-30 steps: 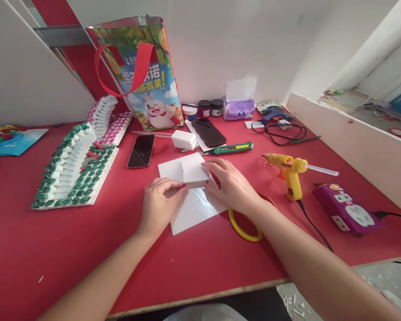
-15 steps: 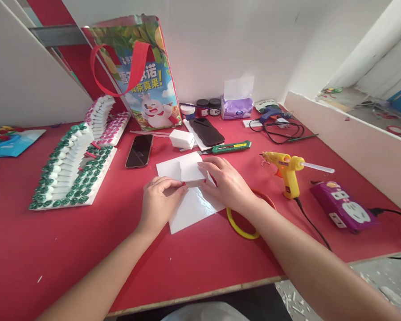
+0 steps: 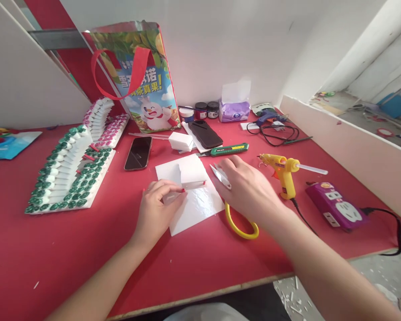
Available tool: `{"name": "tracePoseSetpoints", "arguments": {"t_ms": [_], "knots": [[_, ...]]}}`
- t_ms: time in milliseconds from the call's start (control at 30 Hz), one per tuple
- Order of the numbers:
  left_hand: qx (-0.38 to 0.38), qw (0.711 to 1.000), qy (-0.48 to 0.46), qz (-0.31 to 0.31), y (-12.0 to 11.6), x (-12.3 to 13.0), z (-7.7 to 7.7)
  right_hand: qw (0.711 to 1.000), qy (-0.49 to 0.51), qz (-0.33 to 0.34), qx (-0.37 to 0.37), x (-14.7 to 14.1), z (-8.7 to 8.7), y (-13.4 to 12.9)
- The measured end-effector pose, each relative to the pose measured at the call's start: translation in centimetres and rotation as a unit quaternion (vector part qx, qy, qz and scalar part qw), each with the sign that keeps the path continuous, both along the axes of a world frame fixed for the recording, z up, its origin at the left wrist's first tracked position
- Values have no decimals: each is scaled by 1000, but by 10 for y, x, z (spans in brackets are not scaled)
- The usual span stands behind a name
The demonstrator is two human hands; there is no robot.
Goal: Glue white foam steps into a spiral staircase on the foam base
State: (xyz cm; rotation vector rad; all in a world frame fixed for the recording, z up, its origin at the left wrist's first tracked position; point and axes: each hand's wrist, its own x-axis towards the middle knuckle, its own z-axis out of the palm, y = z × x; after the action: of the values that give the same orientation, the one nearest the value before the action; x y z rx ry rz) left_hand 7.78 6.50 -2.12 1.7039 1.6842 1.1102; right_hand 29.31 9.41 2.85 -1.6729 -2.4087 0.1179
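Observation:
A white glossy sheet [image 3: 200,209] lies on the red table [image 3: 96,249], and a small white block [image 3: 192,171] stands on its upper part. At the block's lower left corner, my left hand [image 3: 162,198] is closed, thumb and index tips together; anything between them is too small to tell. To the right of the block, my right hand [image 3: 242,185] has its fingers closed round the blades of the scissors [image 3: 239,228]. A white-looking blade shows beside the fingers, and the yellow handle lies below the hand.
Behind the sheet are small white blocks [image 3: 180,141], a green cutter [image 3: 230,150] and two phones [image 3: 138,153]. A yellow glue gun [image 3: 283,171] and purple power strip [image 3: 337,207] are on the right. Decorated white models [image 3: 71,171] and a bag [image 3: 147,89] are on the left.
My right hand has let go of the small block and moved right onto the scissors, whose blade now shows. My left hand has stayed beside the block; the view has shifted slightly.

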Motion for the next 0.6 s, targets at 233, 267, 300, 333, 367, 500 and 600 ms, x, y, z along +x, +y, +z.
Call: {"name": "tracePoseSetpoints", "arguments": {"t_ms": [233,267,300,333,367,500,600], "knots": [[-141,980,-140,-17,-9,12,21,953,-272,-15,-133,12,8,-41],[-151,973,-175,-23,-10,14,23,952,-272,-34,-140,11,6,-41],[-161,964,-210,-28,-11,17,25,950,-268,-56,-149,11,6,-40],[-170,954,-245,-33,-13,20,27,948,-262,-76,-163,12,6,-39],[-179,943,-278,-38,-14,22,28,947,-254,-85,-177,13,7,-38],[-187,902,-384,-62,-21,30,33,958,-179,-102,-202,34,9,-37],[-207,871,-440,-70,-26,35,35,973,-14,-105,-203,58,4,-46]]}}
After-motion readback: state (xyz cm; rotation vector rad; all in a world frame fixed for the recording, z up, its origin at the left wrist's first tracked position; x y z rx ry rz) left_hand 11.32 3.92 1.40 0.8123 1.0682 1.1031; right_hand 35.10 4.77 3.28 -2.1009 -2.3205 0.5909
